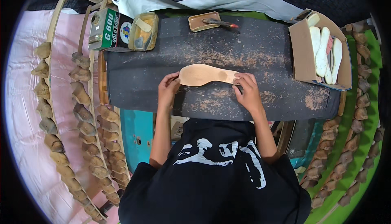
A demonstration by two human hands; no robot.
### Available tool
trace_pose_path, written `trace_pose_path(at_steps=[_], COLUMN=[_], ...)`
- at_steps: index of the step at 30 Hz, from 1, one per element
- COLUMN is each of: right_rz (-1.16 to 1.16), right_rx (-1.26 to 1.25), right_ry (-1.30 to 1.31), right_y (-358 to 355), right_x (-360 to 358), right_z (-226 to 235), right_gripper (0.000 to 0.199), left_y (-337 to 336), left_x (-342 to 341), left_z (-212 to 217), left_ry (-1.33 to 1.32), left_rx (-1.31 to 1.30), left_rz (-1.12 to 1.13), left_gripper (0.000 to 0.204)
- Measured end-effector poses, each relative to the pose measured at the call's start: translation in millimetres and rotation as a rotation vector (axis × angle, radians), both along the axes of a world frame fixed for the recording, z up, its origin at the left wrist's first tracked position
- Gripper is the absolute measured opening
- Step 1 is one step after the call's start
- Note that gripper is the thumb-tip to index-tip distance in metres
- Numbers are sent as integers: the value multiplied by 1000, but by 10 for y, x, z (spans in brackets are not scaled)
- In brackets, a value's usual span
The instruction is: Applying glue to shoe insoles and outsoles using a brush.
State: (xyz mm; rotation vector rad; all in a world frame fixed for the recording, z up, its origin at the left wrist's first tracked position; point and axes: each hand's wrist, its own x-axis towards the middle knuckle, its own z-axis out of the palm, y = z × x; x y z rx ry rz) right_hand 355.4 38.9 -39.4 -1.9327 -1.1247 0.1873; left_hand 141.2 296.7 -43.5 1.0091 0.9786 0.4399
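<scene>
A tan insole point(199, 74) lies level across the middle of the view, its wide toe end at the left and its narrow heel end at the right. A darker patch shows near the heel. My left hand point(168, 86) pinches the edge of the toe end between thumb and fingers. At the heel end, my right hand point(247, 87) grips the insole with fingers curled on it. The insole is just above or on the dark table point(146, 73); I cannot tell whether it touches the surface.
Brown shavings point(228, 59) are scattered over the table. At the far left stand a metal can point(108, 28) and a tub point(151, 42). A small tray point(199, 26) with a brush point(220, 22) sits at the back. A cardboard box point(301, 57) holds white soles point(321, 51). Racks of wooden lasts point(83, 95) flank both sides.
</scene>
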Motion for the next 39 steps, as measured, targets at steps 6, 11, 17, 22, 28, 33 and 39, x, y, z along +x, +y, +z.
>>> trace_pose_path(at_steps=[6,11,17,22,28,33,39], right_rz=[-122,-134,-182,-324,-376,-96,149], right_rx=[-115,-125,-124,75,305,243,23], right_ry=[45,-11,2,282,530,268,99], right_y=[115,97,197,604,1469,2088,2549], right_x=[-287,-349,-324,93,978,1256,1323], right_z=[-107,-242,-139,-127,-244,-58,307], right_gripper=[19,20,19,29,56,42,21], left_y=[125,65,119,228,515,845,1097], left_x=[-92,-76,-57,131,668,1113,1582], left_z=[-306,-317,-266,-135,-18,32,-34], left_ry=[186,208,217,233,152,99,54], left_rx=[297,509,529,708,758,773,797], left_rz=[-192,-270,-306,-324,-345,-372,-393], left_gripper=[33,32,34,35,37,51,80])
